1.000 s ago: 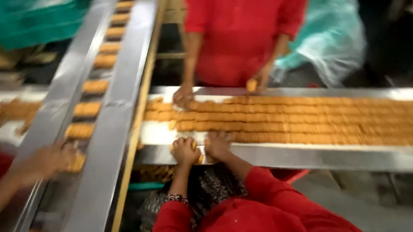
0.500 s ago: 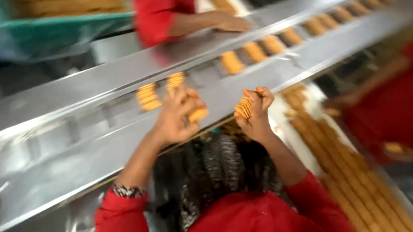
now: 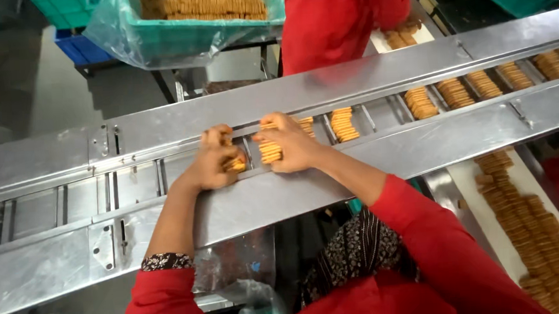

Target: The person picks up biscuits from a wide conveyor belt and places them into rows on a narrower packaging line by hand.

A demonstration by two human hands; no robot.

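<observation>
Two hands work side by side in the channel of a steel conveyor (image 3: 369, 165). The left hand (image 3: 214, 159) is curled around a short stack of biscuits (image 3: 235, 164), fingers folded over the top and thumb side pressing it down into a slot. The right hand (image 3: 289, 140) is closed over a second stack (image 3: 269, 152) just beside it, fingers spread across the top edge, the biscuits standing on edge under the palm.

Such thin, dry biscuits look light and brittle; they would likely chip or snap if squeezed across their faces, and a loose stack would fan out. The safest hold seems to be from both ends of the stack, pressing the pieces together.

Just to the right of the right hand, more stacks (image 3: 344, 123) sit in their own slots between metal dividers, and further stacks (image 3: 453, 92) run on up the line. To the left of the left hand the slots hold nothing. Across the conveyor stands another person in a red top (image 3: 336, 20), near a green crate (image 3: 184, 34) lined with plastic and full of biscuits. Low to the right, rows of biscuits (image 3: 532, 226) lie on a second belt.
</observation>
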